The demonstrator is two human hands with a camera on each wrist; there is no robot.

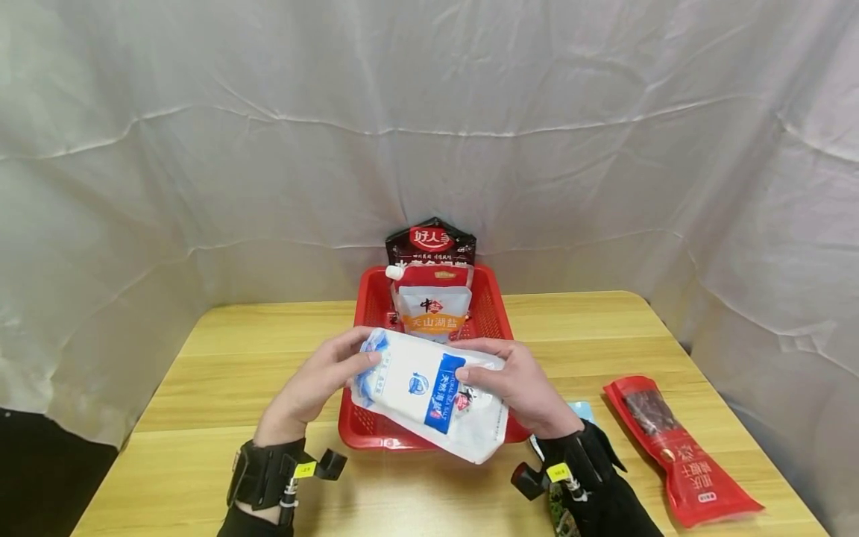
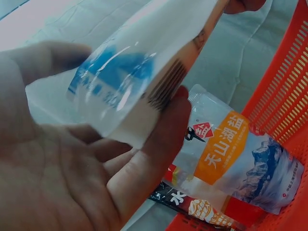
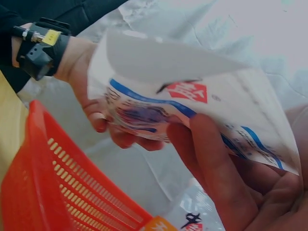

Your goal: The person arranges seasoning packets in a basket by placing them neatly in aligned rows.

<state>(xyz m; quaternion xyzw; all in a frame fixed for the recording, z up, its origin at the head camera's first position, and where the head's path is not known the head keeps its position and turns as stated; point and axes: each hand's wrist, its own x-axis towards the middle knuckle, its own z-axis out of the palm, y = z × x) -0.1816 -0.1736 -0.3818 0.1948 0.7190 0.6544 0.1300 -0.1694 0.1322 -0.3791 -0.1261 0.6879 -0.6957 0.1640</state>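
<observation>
A white and blue bag of sea salt (image 1: 406, 377) is held tilted above the front of a red plastic basket (image 1: 396, 440). My left hand (image 1: 322, 379) pinches its left end, thumb on the front and fingers behind, as the left wrist view shows. The right hand (image 1: 533, 388) grips the other end, thumb over the blue label and fingers on the back (image 3: 207, 159). Inside the basket stands a salt pouch with an orange label (image 1: 435, 313). Behind it are a red spouted pouch (image 1: 436, 276) and a black seasoning packet (image 1: 432, 242).
On the wooden table (image 1: 255, 358), a long red packet with a clear window (image 1: 691, 455) lies at the right. A light blue packet (image 1: 582, 410) and a green patterned packet (image 1: 561, 514) are partly hidden by my right arm. Pale fabric (image 1: 429, 149) hangs behind the table.
</observation>
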